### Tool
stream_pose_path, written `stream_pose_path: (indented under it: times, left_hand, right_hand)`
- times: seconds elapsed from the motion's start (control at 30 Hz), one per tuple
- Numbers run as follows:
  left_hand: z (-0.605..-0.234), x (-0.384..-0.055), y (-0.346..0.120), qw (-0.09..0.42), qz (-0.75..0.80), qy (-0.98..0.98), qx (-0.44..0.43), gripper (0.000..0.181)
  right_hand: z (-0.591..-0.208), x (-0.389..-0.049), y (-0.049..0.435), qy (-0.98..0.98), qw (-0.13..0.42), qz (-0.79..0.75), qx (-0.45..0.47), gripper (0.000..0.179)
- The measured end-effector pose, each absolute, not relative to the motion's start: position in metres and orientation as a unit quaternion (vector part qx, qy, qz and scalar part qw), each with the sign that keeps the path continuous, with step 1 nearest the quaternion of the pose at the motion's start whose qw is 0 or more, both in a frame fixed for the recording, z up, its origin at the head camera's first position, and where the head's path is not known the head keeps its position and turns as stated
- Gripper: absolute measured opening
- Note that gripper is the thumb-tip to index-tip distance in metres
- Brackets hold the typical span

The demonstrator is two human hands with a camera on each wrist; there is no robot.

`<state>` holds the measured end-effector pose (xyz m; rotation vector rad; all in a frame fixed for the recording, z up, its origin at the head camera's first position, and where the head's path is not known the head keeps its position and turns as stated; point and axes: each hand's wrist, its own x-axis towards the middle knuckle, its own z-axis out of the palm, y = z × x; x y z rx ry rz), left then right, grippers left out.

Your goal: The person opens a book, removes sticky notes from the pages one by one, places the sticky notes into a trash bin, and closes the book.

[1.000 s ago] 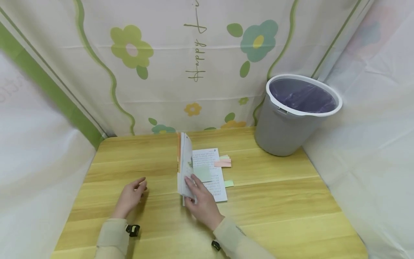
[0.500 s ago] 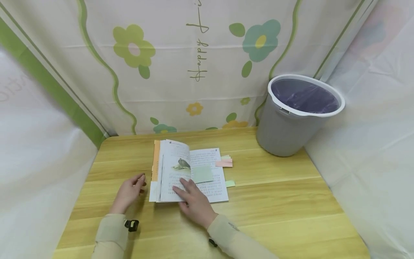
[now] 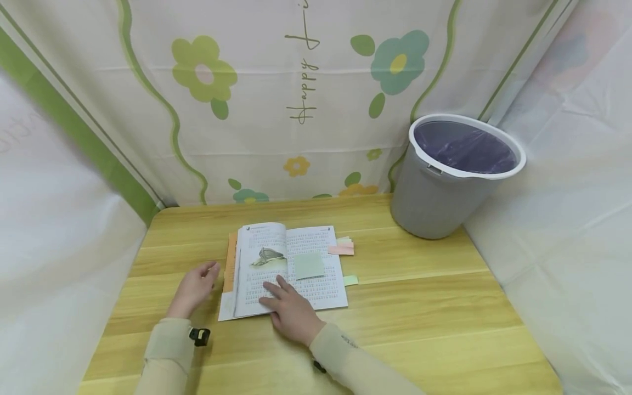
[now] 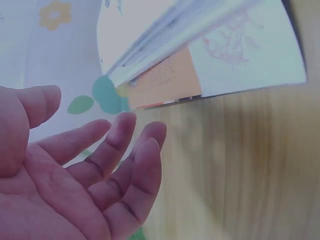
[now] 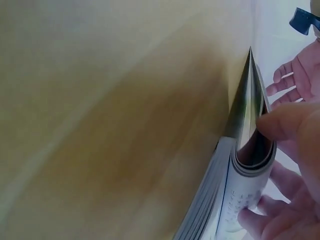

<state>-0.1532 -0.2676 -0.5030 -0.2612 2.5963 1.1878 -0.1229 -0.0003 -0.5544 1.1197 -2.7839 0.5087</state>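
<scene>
An open book lies on the wooden table, printed text on both pages and a boat picture on the left one. My right hand rests on the lower left page with fingers spread, thumb by the bottom edge. From the right wrist, the thumb shows at the edge of the curved pages. A pale green sticky note sits on the right page. Left of the book, my left hand holds nothing, its fingers loosely bent near the orange flap in the left wrist view.
Pink and green tabs stick out from the book's right edge. A grey bin with a purple liner stands at the table's back right corner. Flower-printed curtains surround the table.
The upright pages have been turned over to the left and now lie down, showing the boat picture. My right hand moved left with them; my left hand shifted only slightly.
</scene>
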Motion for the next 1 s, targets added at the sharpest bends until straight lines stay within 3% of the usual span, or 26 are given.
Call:
stream_pose_path:
  times: [0.23,0.37,0.53,0.7,1.0]
  left_hand:
    - [-0.511,-0.162,-0.261,0.134,0.386,0.909,-0.080,0.077]
    - [-0.517,-0.168,-0.256,0.119,0.380,0.916,-0.056,0.064]
    - [-0.523,-0.175,-0.244,0.069,0.341,0.937,0.019,0.048]
    - [-0.533,-0.183,-0.227,0.039,0.299,0.946,0.117,0.043]
    - [-0.547,-0.200,-0.200,0.128,0.292,0.938,0.135,0.053]
  right_hand:
    - [-0.547,-0.126,0.000,-0.915,-0.004,0.152,0.373,0.038]
    - [-0.544,-0.126,0.000,-0.914,-0.014,0.148,0.376,0.039]
    - [-0.545,-0.127,0.001,-0.914,-0.008,0.135,0.383,0.039]
    - [-0.547,-0.128,0.002,-0.914,0.004,0.125,0.387,0.038]
    - [-0.548,-0.125,0.000,-0.911,0.002,0.132,0.390,0.038]
